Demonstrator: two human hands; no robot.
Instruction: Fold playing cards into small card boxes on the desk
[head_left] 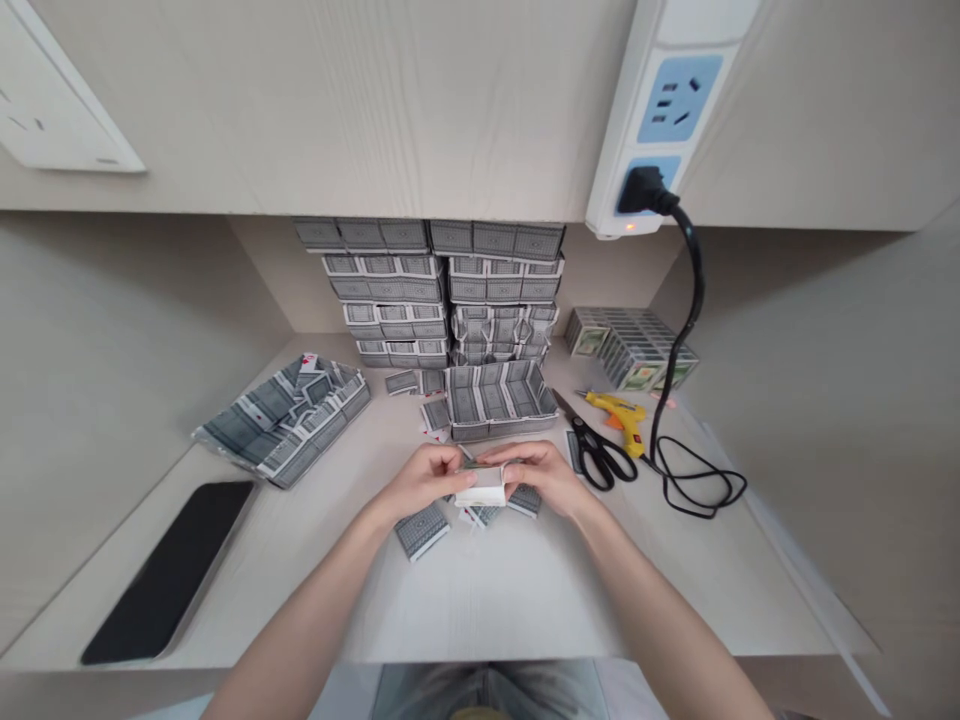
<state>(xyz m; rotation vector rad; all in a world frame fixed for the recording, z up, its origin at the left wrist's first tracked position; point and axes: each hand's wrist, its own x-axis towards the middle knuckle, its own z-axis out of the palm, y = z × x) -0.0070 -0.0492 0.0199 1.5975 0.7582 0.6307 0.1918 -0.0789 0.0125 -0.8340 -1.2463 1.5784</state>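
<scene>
Between both hands is a small white playing-card box (481, 488), its pale side facing me. My left hand (421, 480) grips its left end, thumb on the near face. My right hand (549, 474) is closed on its right end, with fingers over the top. Beneath them on the table lie grey-patterned playing cards, including a stack (422, 530) at the left and another stack (525, 500) at the right, partly covered by my right hand. Just beyond stands an open tray built of cards (499, 432). What lies behind the held box is partly hidden.
Stacked card trays (390, 278) fill the back. Another card tray (322, 440) holds loose cards at the left, near a black phone-like slab (169, 570). Black scissors (600, 455), a yellow glue gun (622, 415) and its cable (694, 510) lie right, before small boxes (634, 345).
</scene>
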